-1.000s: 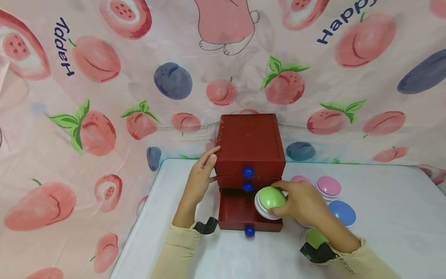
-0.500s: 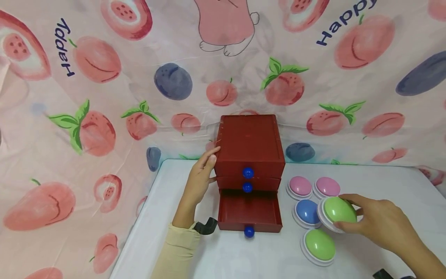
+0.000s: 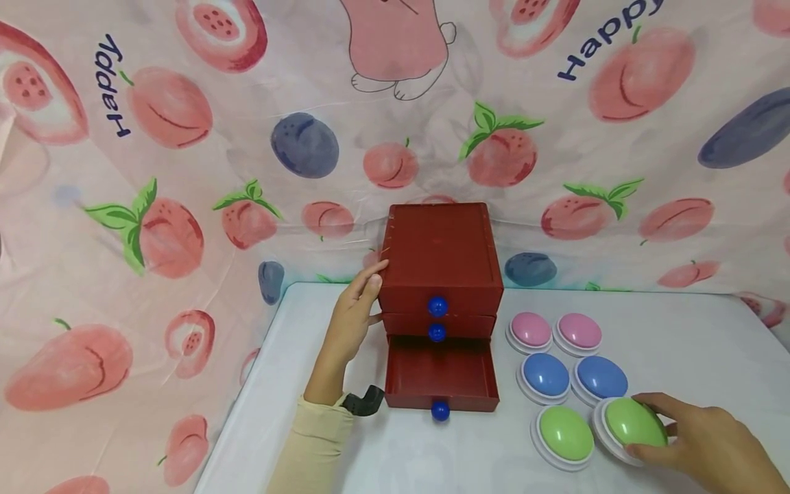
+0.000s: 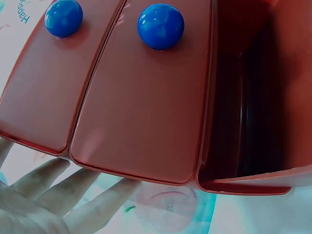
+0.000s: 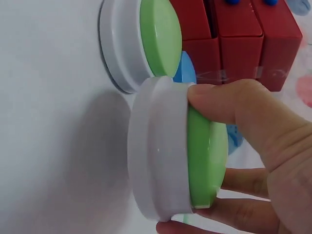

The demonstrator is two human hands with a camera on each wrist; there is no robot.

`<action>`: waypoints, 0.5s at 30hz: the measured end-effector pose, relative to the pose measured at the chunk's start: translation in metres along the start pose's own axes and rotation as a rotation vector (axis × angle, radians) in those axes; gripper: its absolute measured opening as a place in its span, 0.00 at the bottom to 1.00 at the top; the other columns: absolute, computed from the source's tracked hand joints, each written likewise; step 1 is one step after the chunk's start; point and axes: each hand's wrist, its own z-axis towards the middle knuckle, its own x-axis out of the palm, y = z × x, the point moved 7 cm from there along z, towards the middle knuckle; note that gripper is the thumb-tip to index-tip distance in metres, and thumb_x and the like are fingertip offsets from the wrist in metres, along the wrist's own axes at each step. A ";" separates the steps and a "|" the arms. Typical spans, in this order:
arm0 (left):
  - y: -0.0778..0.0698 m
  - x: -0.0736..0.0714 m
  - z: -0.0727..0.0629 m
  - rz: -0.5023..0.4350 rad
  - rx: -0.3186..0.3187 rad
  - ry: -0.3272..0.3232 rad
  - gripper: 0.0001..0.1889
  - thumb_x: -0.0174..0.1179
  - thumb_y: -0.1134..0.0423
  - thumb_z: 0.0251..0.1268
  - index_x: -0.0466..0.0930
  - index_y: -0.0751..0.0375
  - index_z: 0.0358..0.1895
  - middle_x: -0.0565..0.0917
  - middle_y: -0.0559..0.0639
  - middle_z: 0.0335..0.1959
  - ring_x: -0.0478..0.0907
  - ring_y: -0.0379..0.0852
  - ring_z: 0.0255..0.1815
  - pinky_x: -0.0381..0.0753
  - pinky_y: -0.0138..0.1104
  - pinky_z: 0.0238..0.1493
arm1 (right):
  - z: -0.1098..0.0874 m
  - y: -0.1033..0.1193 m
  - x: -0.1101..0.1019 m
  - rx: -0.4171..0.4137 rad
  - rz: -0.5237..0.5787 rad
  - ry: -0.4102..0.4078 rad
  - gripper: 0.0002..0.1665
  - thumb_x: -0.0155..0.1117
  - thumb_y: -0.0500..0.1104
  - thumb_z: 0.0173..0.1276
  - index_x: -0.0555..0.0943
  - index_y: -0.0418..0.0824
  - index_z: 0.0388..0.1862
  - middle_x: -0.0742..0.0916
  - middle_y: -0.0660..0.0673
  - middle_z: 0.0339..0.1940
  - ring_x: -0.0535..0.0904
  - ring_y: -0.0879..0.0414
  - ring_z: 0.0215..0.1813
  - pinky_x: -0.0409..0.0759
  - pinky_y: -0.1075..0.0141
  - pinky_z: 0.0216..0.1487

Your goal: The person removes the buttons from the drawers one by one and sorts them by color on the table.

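My right hand [image 3: 710, 439] pinches a round green-topped push button [image 3: 634, 422] by its sides, thumb and fingers on opposite edges. In the right wrist view its white base [image 5: 156, 151] casts a shadow on the table. A second green button [image 3: 565, 433] stands just left of it. My left hand [image 3: 352, 319] rests with straight fingers against the left side of a dark red drawer box [image 3: 439, 247]. The bottom drawer [image 3: 441, 376] is pulled out and bare inside; the two drawers above it are closed, each with a blue knob [image 4: 161, 26].
Two blue buttons [image 3: 546, 376] stand behind the green ones, and two pink buttons [image 3: 531, 331] behind those, all right of the drawer box. A fruit-print cloth [image 3: 395, 123] hangs behind the white table [image 3: 691, 343].
My right hand has carried the green button out of the open drawer, right and toward the front, to beside the other green button. The left hand stays at the box.
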 end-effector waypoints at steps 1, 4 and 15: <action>0.000 0.000 0.000 -0.001 0.000 0.000 0.22 0.49 0.43 0.80 0.72 0.37 0.72 0.69 0.49 0.74 0.71 0.57 0.73 0.81 0.62 0.55 | 0.000 -0.002 0.003 0.006 0.003 0.012 0.64 0.75 0.79 0.41 0.76 0.35 0.65 0.84 0.47 0.33 0.76 0.52 0.34 0.83 0.40 0.37; 0.000 -0.001 0.000 0.002 -0.001 -0.004 0.22 0.49 0.43 0.80 0.72 0.37 0.71 0.70 0.49 0.74 0.71 0.57 0.73 0.81 0.62 0.54 | 0.000 -0.007 0.010 0.014 0.005 0.043 0.64 0.75 0.79 0.41 0.76 0.34 0.65 0.86 0.44 0.36 0.77 0.50 0.35 0.82 0.36 0.40; -0.001 -0.001 0.000 0.017 -0.001 -0.008 0.22 0.50 0.43 0.80 0.73 0.36 0.71 0.69 0.48 0.75 0.70 0.56 0.74 0.81 0.62 0.55 | 0.006 -0.010 0.027 0.039 0.026 0.061 0.67 0.76 0.80 0.37 0.77 0.33 0.63 0.87 0.41 0.39 0.77 0.49 0.36 0.81 0.33 0.43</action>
